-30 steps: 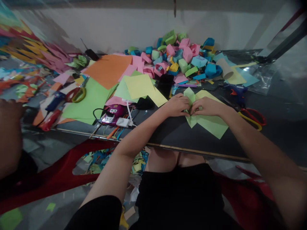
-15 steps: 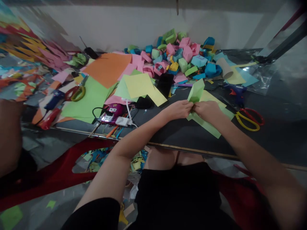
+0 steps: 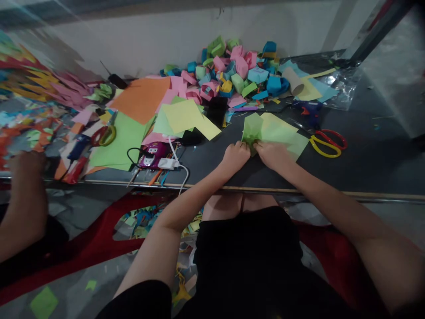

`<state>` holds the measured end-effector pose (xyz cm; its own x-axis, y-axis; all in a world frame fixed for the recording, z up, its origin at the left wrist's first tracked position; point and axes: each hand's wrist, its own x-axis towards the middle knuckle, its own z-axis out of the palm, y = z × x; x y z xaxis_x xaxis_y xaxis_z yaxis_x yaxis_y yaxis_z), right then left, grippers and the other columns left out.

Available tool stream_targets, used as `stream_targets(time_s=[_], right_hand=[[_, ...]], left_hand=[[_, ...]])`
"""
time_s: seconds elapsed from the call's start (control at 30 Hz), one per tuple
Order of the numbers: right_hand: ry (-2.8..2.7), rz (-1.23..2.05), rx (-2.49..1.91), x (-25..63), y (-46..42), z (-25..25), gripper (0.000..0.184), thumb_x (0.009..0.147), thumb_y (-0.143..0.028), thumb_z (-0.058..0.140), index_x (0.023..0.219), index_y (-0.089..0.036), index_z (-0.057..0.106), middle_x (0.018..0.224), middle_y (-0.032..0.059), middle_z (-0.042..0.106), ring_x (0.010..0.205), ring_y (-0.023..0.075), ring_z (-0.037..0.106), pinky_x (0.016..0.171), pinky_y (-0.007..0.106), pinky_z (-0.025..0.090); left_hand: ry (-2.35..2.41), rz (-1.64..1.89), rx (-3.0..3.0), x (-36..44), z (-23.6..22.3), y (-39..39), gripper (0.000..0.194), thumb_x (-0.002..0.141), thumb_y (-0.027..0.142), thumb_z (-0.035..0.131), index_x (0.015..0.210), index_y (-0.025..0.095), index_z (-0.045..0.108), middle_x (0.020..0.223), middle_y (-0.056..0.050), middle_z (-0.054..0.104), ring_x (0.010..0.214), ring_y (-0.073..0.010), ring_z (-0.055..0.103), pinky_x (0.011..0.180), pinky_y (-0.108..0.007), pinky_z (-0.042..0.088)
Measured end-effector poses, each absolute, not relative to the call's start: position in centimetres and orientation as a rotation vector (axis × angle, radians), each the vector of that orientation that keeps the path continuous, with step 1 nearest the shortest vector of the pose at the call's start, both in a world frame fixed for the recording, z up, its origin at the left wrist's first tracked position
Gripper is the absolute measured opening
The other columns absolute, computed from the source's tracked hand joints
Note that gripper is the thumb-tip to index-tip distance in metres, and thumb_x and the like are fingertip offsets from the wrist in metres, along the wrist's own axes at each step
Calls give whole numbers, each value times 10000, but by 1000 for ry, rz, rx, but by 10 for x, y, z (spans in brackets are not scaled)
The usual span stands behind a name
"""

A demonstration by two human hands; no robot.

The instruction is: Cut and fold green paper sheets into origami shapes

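Note:
Between my two hands is a folded piece of green paper (image 3: 253, 125), its upper part standing up away from me. My left hand (image 3: 237, 156) pinches its lower left edge with curled fingers. On the other side my right hand (image 3: 272, 154) grips the near edge, thumb and fingers pressed together close to the left fingertips. The exact fold under the fingers is hidden. Flat sheets of pale yellow and green paper (image 3: 288, 135) lie beneath and beside my right hand. Scissors with red and yellow handles (image 3: 327, 142) rest just right of these sheets.
A pile of folded paper pieces (image 3: 237, 73) stands against the wall. A blue glue gun (image 3: 309, 111) and a cardboard tube (image 3: 294, 81) lie at the right. A purple power strip (image 3: 153, 155) with cables sits at the left. Another person's hand (image 3: 28, 161) is at the far left.
My hands have come lower and nearer the table edge with the green paper, still gripping it. The view has shifted, and the other person's hand has come further into sight at the left.

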<state>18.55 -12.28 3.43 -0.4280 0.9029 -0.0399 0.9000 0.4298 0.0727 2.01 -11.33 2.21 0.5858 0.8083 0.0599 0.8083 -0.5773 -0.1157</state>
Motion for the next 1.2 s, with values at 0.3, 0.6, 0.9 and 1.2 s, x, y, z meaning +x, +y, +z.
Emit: stream_targets(time_s=[0.3, 0.6, 0.9, 1.2], right_hand=[[2556, -106, 1707, 184, -137, 29, 588, 1069, -286, 215, 1564, -102, 472, 1593, 179, 525, 1130, 358, 692, 772, 453, 531], [2393, -214, 1722, 180, -128, 55, 477, 1054, -308, 313, 1268, -130, 700, 1194, 224, 754, 996, 346, 734, 742, 419, 515], [2348, -260, 1742, 187, -116, 52, 427, 1002, -279, 360, 1161, -189, 746, 1142, 185, 765, 996, 337, 733, 701, 382, 447], [2411, -282, 1793, 188, -117, 52, 444, 968, -439, 453, 1208, -195, 735, 1130, 174, 777, 994, 348, 715, 752, 404, 499]], left_hand=[[-1546, -84, -2704, 18, 19, -130, 402, 1074, 252, 413, 1339, 62, 650, 1344, -197, 696, 1223, -300, 589, 870, -383, 495], [-1543, -96, -2745, 11, 25, -127, 408, 1056, 283, 465, 1358, 60, 627, 1357, -222, 681, 1202, -308, 624, 900, -381, 475], [-1639, 43, -2751, 10, 37, -111, 591, 985, 649, 533, 1066, 113, 768, 972, -197, 780, 936, -328, 759, 761, -370, 519], [-1655, 76, -2771, 16, 40, -112, 466, 992, 489, 533, 1036, 106, 793, 974, -211, 775, 933, -356, 763, 740, -397, 552]])
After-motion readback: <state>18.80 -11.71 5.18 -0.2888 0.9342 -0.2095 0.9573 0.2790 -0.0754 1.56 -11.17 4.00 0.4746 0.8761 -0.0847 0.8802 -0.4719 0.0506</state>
